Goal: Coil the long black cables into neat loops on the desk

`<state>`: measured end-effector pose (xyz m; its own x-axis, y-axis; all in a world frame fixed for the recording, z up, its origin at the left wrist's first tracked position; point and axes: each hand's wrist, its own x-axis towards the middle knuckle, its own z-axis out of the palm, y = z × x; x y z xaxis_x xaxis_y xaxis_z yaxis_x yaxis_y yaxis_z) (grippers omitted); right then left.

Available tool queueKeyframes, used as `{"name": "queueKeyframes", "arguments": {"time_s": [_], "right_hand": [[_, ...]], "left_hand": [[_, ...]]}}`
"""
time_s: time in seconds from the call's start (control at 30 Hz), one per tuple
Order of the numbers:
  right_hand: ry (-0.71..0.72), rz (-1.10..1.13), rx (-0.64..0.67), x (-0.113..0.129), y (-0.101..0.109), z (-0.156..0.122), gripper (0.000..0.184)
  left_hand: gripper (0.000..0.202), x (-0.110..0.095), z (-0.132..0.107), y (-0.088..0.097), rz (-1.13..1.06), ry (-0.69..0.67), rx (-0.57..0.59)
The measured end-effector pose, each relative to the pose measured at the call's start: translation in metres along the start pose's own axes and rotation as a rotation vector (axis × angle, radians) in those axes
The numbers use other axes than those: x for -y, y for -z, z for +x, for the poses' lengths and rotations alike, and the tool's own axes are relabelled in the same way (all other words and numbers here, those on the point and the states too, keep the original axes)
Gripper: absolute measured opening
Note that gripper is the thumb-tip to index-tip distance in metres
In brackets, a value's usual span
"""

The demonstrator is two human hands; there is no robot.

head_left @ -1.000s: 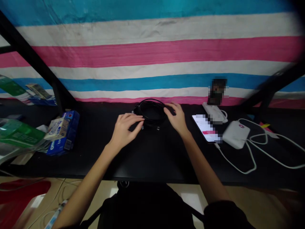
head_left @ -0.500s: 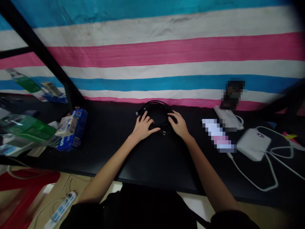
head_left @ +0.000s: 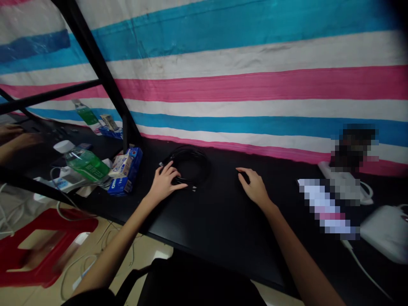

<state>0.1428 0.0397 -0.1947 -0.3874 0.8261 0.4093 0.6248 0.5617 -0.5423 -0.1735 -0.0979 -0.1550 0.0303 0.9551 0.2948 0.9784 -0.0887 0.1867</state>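
A coiled black cable (head_left: 205, 163) lies on the black table (head_left: 204, 225), with light connector ends showing near its left side and front. My left hand (head_left: 164, 183) rests at the coil's left front edge, fingers spread and thumb pointing right. My right hand (head_left: 254, 187) is well to the right of the coil, apart from it. Its thumb and fingers are slightly bent with a gap between them, and it holds nothing.
Left of the coil are a blue biscuit box (head_left: 135, 163), a small carton (head_left: 121, 165) and a green-liquid bottle (head_left: 89, 165). A phone (head_left: 325, 208) with a white cable and a white device (head_left: 387, 233) lie right. Another person's hands (head_left: 19, 138) show far left.
The view has turned left. My right hand has come away from the coil's right side and is now separate from it. My left hand stays at the coil.
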Motion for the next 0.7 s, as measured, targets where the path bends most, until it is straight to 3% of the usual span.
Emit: {"name": "queueKeyframes", "arguments": {"time_s": [0.13, 0.2, 0.3, 0.43, 0.53, 0.7], "right_hand": [[0.039, -0.037, 0.031, 0.007, -0.003, -0.002, 0.023], [0.048, -0.044, 0.033, 0.008, -0.003, -0.002, 0.022], [0.044, -0.045, 0.035, 0.009, -0.004, -0.003, 0.021], [0.040, -0.041, 0.037, 0.011, -0.003, -0.004, 0.021], [0.029, -0.029, 0.026, 0.013, -0.003, -0.006, 0.021], [0.013, -0.006, 0.037, 0.017, -0.001, -0.008, 0.021]], "left_hand": [[0.032, 0.025, -0.020, 0.021, 0.024, 0.109, -0.040], [0.028, 0.021, -0.022, 0.028, 0.026, 0.147, -0.064], [0.026, -0.002, -0.011, 0.031, -0.009, 0.161, -0.069], [0.050, -0.036, 0.013, 0.019, -0.073, 0.181, -0.025], [0.066, -0.044, 0.024, 0.003, -0.105, 0.210, 0.007], [0.038, -0.027, 0.017, -0.005, -0.240, 0.230, -0.012]]}}
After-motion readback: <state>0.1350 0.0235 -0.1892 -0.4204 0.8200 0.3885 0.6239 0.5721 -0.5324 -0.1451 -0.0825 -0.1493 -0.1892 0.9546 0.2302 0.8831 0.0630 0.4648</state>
